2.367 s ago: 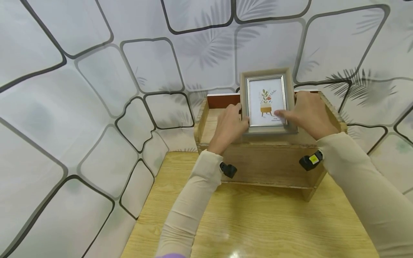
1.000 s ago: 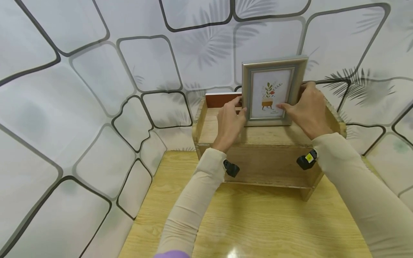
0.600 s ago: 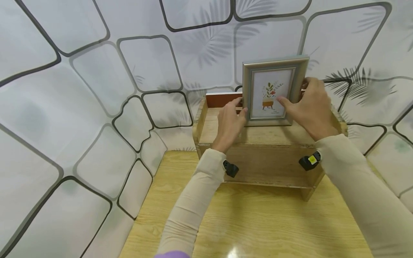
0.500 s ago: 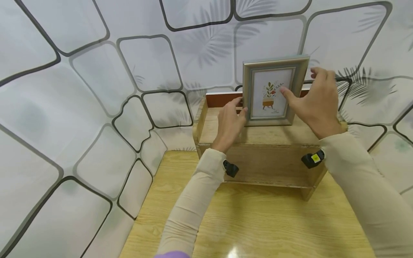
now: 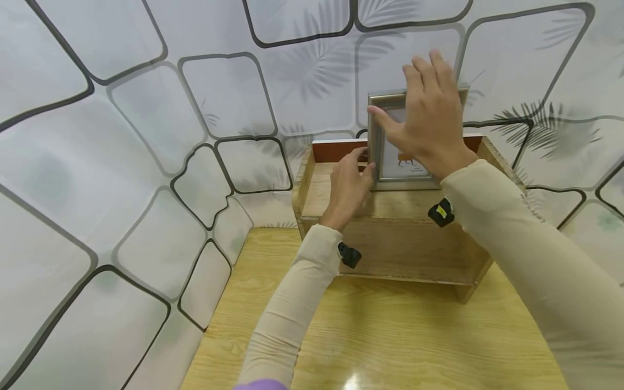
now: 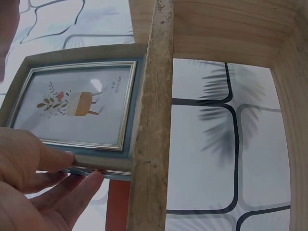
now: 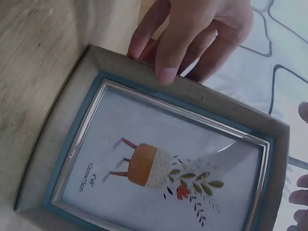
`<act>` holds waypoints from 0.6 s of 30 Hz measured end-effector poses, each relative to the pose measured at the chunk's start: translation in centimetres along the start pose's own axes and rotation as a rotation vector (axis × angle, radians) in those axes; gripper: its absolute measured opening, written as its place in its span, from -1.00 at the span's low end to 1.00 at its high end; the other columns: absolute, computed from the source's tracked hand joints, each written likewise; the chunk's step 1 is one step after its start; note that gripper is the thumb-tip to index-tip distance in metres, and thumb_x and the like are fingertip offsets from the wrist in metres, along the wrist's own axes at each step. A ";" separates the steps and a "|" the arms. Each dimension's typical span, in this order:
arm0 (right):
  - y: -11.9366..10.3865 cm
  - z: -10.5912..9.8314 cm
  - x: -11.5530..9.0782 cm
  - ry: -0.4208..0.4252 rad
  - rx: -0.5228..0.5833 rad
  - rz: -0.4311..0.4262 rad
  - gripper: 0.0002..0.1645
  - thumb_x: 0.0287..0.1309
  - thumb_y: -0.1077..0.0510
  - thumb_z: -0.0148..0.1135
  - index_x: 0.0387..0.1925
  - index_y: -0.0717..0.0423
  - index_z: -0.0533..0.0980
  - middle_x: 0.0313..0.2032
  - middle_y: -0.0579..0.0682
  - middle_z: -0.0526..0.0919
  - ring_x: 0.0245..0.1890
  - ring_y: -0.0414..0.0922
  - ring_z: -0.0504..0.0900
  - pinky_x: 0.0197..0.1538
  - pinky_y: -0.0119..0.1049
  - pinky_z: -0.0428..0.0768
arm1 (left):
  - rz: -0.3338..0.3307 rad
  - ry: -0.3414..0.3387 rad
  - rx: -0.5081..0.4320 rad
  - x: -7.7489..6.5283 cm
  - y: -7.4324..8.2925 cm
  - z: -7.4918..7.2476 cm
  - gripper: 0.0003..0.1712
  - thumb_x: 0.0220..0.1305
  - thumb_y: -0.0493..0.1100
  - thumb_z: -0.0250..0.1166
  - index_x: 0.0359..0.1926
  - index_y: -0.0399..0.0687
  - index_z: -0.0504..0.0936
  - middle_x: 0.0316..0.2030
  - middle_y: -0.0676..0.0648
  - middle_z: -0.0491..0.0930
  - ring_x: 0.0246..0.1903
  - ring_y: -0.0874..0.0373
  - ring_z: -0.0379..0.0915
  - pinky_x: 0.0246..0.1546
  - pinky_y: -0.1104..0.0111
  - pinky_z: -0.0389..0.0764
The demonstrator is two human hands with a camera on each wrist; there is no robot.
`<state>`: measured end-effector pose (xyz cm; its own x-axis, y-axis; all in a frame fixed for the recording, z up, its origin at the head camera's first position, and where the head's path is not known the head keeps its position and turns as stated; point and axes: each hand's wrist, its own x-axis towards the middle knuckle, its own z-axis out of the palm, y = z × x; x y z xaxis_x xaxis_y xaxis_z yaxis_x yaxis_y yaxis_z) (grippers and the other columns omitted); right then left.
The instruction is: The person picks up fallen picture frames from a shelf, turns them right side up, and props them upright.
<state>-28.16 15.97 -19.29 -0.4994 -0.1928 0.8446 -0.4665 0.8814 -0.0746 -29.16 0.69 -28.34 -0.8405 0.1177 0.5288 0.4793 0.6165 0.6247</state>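
A silver-grey picture frame (image 5: 404,169) holding a plant print stands upright on the top of a small wooden shelf (image 5: 390,208). My left hand (image 5: 347,187) pinches its lower left edge, thumb on the front and fingers behind, as the left wrist view also shows on the frame (image 6: 82,106). In front of the upper part of the frame is my right hand (image 5: 431,116), fingers spread and raised past its top edge, covering much of the print. Only fingertips (image 7: 301,197) of that hand enter the right wrist view, at the right edge beyond the frame's top.
The shelf stands on a yellow wood-grain table (image 5: 380,336), close to a patterned wall covering (image 5: 312,86). Below its top board is an open lower level (image 5: 400,249). A reddish-brown strip with a white upper edge (image 5: 338,150) runs along the back of the shelf top.
The frame was tilted back, then came upright. My right hand has let go of its right side and moved up and left across its front. The left hand keeps its hold.
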 end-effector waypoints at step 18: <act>-1.4 1.5 0.5 -0.175 -0.074 0.125 -0.05 0.29 -0.32 0.21 0.30 0.43 0.39 0.31 0.36 0.45 0.37 0.29 0.33 0.51 0.01 0.02 | -0.016 -0.045 -0.079 0.2 -0.2 -0.1 -0.63 0.44 -0.27 0.26 0.21 -0.24 0.57 0.07 -0.13 0.67 0.01 0.06 0.67 0.05 0.30 0.59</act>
<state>-28.88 13.96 -19.55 -0.6718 -0.1461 0.7262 -0.3413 0.9311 -0.1284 -29.35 0.56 -28.31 -0.8581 0.1442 0.4928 0.4824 0.5554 0.6774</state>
